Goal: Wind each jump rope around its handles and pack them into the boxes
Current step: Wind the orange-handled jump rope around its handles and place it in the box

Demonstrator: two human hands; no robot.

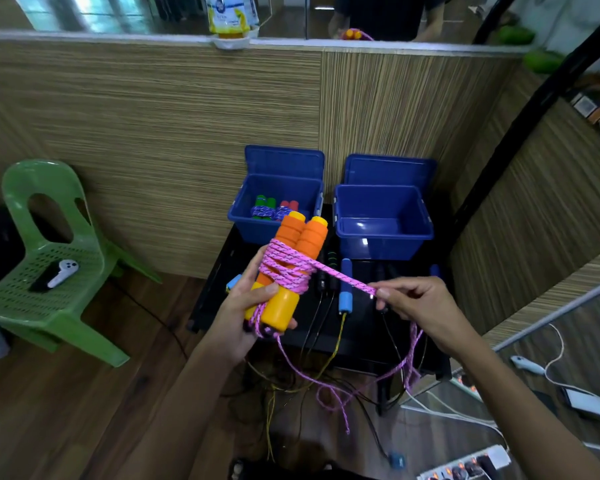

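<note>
Pink rope (343,277) is half wound; left hand (246,306) grips orange handles (291,265), right hand (416,306) pinches rope. Left box (238,220) holds two; more wait.

1. Two boxes stand side by side at the table's (361,344) far edge: left box (243,223), right box (383,237).
2. Wound ropes (271,211) lie in the left box.
3. A chair (49,258) stands left of the table, a controller (62,271) on its seat.
4. Handles (298,258) are held before the left box.
</note>
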